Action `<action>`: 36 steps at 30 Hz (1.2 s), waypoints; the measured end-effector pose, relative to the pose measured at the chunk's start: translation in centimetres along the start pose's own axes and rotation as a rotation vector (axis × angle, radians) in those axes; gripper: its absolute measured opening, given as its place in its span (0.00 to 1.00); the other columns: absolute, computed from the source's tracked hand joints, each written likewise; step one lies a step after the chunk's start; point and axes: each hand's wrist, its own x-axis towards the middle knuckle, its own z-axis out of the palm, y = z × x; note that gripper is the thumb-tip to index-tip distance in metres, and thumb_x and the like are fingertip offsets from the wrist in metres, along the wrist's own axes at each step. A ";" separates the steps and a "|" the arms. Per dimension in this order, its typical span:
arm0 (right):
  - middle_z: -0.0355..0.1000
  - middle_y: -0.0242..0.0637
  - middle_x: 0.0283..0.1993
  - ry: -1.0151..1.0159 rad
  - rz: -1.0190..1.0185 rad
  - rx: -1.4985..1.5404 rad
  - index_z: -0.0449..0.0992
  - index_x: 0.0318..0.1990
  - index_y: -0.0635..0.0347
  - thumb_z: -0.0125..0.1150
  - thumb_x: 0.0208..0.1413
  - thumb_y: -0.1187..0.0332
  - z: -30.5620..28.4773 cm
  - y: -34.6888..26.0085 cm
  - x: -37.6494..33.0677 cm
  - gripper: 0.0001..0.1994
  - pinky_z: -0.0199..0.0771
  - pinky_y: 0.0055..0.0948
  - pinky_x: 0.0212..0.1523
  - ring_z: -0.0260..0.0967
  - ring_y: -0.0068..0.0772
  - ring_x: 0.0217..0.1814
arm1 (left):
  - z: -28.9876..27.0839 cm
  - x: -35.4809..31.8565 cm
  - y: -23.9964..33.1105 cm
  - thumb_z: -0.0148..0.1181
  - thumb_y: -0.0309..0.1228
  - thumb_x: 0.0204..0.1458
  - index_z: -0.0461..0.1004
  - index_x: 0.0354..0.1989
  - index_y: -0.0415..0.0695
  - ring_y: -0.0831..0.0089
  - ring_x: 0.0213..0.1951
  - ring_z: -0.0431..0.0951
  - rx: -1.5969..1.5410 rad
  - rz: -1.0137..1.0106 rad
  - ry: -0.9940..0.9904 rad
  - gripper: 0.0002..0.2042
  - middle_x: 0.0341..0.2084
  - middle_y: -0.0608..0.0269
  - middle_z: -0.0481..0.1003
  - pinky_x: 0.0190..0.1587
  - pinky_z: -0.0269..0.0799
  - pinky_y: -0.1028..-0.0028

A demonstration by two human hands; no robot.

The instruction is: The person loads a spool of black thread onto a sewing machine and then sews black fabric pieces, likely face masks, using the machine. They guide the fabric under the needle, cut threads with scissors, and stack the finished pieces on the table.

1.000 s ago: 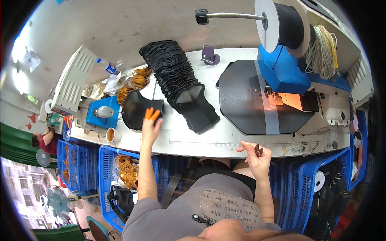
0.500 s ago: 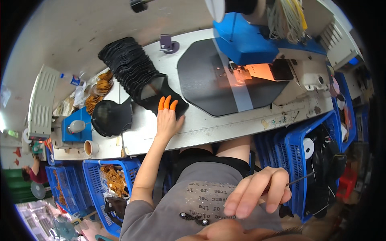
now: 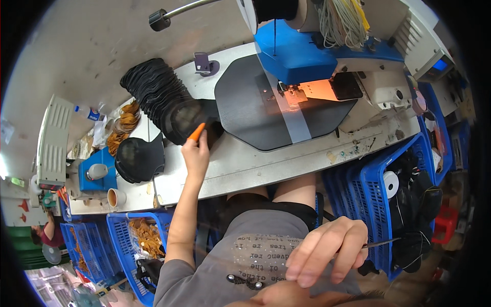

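Observation:
My left hand [image 3: 196, 153], with orange finger covers, is at the near end of a long row of overlapping black curved panels [image 3: 156, 87]. Its fingers are drawn together at the edge of a black panel [image 3: 216, 134], which is blurred and partly hidden by the hand. Close to my chest, my right hand [image 3: 327, 250] is curled round a thin dark pointed tool [image 3: 381, 243], whose tip sticks out to the right. A sewing machine [image 3: 296, 56] with a blue head and lit needle area stands over a dark eight-sided board [image 3: 255, 112].
Another black curved panel pile [image 3: 139, 159] lies left of the row. Farther left are a blue box-like stand [image 3: 94, 174], a cup [image 3: 116, 197] and brown bundles [image 3: 125, 123]. Blue baskets [image 3: 376, 204] stand below the table's right end; another basket [image 3: 123, 240] is at left.
My left hand has gone from fingers spread flat on the near panel to fingers drawn together at its edge. The view has shifted slightly. My right hand stays by my chest with the tool.

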 end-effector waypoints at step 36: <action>0.73 0.37 0.28 0.517 0.451 -2.066 0.79 0.35 0.60 0.57 0.37 0.78 -15.1 1.8 0.7 0.13 0.63 0.38 0.39 0.70 0.40 0.37 | 4.7 4.5 14.0 0.55 0.32 0.54 0.73 0.52 0.46 0.57 0.49 0.70 0.349 0.830 -0.554 0.17 0.48 0.56 0.73 0.66 0.49 0.49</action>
